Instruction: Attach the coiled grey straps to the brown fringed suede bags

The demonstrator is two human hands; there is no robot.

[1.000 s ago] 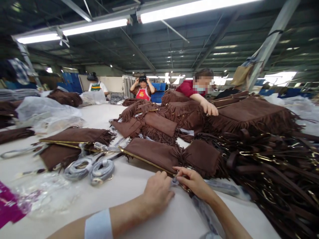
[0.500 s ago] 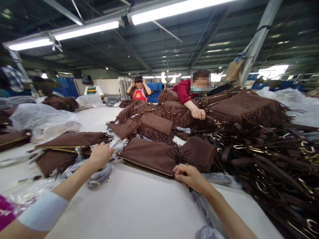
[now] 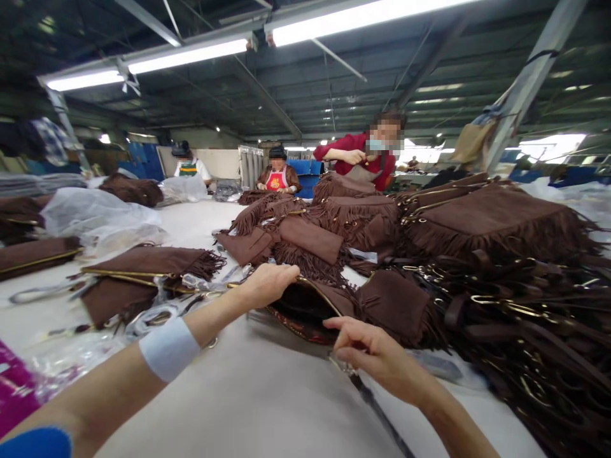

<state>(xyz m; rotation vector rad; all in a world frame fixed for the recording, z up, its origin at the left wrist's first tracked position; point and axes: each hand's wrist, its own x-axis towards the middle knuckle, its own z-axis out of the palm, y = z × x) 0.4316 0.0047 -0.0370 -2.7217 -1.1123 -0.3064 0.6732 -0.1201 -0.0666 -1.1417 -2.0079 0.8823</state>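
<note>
— Where is the brown fringed bag [image 3: 329, 305] found?

— It is laid on the white table [image 3: 267, 394], just in front of the person, with the large heap of the same bags [image 3: 477, 222] behind it and to its right. Its gold-edged mouth is seen pulled open toward the camera.

— How is the left hand [image 3: 267, 284] set?

— It is closed over the upper rim of the bag's mouth, at the bag's left end; the rim is lifted by it. A white wristband [image 3: 169, 348] is worn on that forearm.

— And the right hand [image 3: 370, 350]?

— It is held at the near lower edge of the bag, fingers curled in a narrow pinch. Something small and metallic appears to be gripped there, but what exactly cannot be told. A dark strap [image 3: 377, 407] is seen running from under that hand toward the near edge of the table.

— Which way is the bag's long axis laid?

— Across the view, from left to right and slightly away, its fringe trailing toward the heap. The opening is bracketed by both hands, the left at the top rim, the right nearer and lower.

— What else is noted beside the bag?

— To its left another flat brown bag [image 3: 143, 273] and wrapped hardware [image 3: 157, 318] are laid. Beyond the heap a co-worker in a red top [image 3: 363, 156] is seen.
</note>
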